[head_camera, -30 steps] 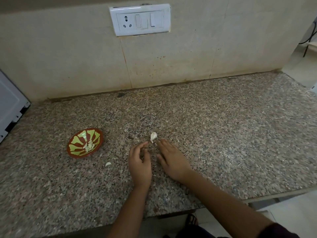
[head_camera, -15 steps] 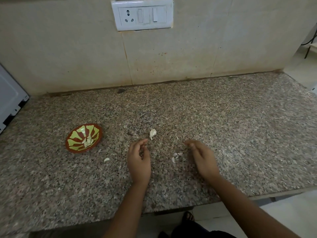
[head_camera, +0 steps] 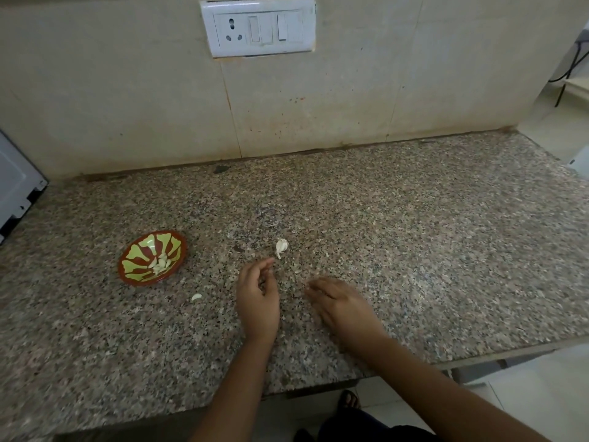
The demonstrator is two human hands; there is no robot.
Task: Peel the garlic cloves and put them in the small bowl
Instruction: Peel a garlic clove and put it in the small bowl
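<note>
The small red bowl with green stripes (head_camera: 127,275) sits on the granite counter at the left, with several peeled cloves (head_camera: 161,264) inside. An unpeeled piece of garlic (head_camera: 281,247) lies just beyond my left hand's fingertips. One loose clove (head_camera: 196,297) lies between the bowl and my left hand. My left hand (head_camera: 258,298) rests on the counter with its fingers loosely curled and nothing visible in them. Palm down and blurred, my right hand (head_camera: 341,306) lies flat on the counter beside it, holding nothing.
A white appliance (head_camera: 16,189) stands at the far left edge. A switch and socket plate (head_camera: 259,28) is on the tiled wall behind. The counter's front edge (head_camera: 478,358) runs close below my wrists, and its right end drops to the floor.
My right hand swung out to the right, baring small peel bits, then came back left and now covers that spot. My left hand has barely moved.
</note>
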